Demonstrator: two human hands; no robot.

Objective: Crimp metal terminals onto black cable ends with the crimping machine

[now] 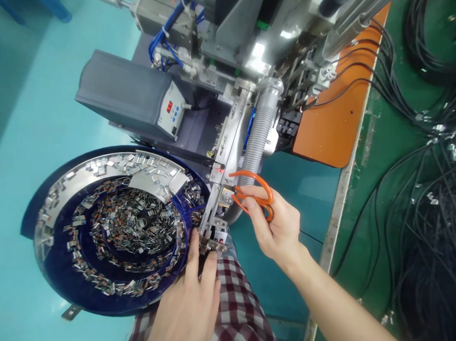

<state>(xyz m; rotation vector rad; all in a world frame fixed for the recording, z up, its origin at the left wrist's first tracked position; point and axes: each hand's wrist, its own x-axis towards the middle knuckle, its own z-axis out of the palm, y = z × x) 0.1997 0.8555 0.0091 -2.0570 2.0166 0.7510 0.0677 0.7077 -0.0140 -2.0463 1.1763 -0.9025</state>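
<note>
My right hand (pixel 280 226) is closed around a hand tool with curved orange handles (pixel 265 186); I cannot make out whether it is scissors or pliers. The tool is beside a narrow metal feed track (pixel 222 165), over a small fitting on its side. My left hand (pixel 191 301) has its fingers apart, with fingertips touching the near end of the track by the rim of a dark blue feeder bowl (pixel 60 281). Many small metal clips (pixel 142 222) lie in that bowl, heaped in the middle and strung along its spiral ledges.
A grey control box (pixel 126 94) with a red display stands behind the bowl. A ribbed grey hose (pixel 257 138) runs beside the track towards the machine (pixel 243 36). At right are an orange plate (pixel 325 123) and a green table (pixel 353 204) with heaps of black cables (pixel 422 261).
</note>
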